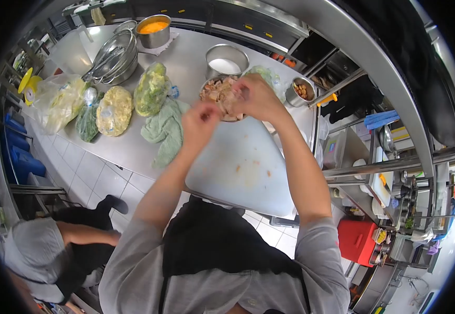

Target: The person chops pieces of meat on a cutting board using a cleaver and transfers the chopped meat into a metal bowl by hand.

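Observation:
A round metal bowl heaped with chopped pinkish-brown pieces stands at the far end of the white cutting board. My left hand is at the bowl's near left side, fingers curled together; what they hold, if anything, is too small to tell. Over the bowl's right side reaches my right hand, its fingers bent above the pieces and blurred. A few small scraps lie on the board. Left of the board, beside my left hand, is a crumpled green cloth.
Behind the bowl stands a metal pot with white contents. Bagged vegetables, metal bowls with a whisk and a pot of orange liquid are at the left. A small pot stands right. Another person is at lower left.

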Demonstrator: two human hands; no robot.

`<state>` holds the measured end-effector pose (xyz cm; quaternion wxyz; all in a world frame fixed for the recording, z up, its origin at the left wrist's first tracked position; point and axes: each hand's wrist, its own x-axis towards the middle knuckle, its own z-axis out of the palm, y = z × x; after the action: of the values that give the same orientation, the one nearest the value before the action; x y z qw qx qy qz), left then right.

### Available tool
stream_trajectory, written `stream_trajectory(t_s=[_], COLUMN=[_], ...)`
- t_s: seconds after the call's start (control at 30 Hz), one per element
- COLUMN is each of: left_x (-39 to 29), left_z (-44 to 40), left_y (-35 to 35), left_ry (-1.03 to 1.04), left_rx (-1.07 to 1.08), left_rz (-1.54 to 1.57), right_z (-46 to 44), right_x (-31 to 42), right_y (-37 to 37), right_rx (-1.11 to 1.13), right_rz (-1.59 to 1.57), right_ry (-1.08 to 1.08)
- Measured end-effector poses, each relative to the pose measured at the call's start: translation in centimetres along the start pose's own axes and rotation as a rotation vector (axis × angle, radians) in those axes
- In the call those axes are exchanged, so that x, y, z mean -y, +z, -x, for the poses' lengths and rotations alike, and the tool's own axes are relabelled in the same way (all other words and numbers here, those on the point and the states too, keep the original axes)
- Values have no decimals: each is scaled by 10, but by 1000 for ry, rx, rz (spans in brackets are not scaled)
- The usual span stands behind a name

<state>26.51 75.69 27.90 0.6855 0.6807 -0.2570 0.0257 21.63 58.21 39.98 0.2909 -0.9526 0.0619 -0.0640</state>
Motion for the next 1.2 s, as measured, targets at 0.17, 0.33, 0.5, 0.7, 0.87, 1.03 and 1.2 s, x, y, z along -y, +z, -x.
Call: stream_trajectory(t_s=[0.17,0.33,0.5,0.7,0.87,1.03,1.2], left_x=[47,78,90,72,84,75,76], left_z=[-93,-104,-106,-95,-97,-98,-95], left_y=[-4,12,30,29,32,29,6], left_ry=[-106,-148,-39,72,-4,-12,50], left_rx=[151,83,136,291,291,218,105], left_rz=[-135,59,176,-53,78,389,379], right_z=[-51,-51,-39,-30,-40,-10,111], right_x=[-17,-26,-38,-51,-53,-59,-90], right_y=[39,39,59,119,95,50,25], right_rx=[108,121,-55,-343,-195,-323,-361], right_rz=[267,257,151,432,319,-79,188], right_ry=[-91,-158,-105,-204,-146,-110,237])
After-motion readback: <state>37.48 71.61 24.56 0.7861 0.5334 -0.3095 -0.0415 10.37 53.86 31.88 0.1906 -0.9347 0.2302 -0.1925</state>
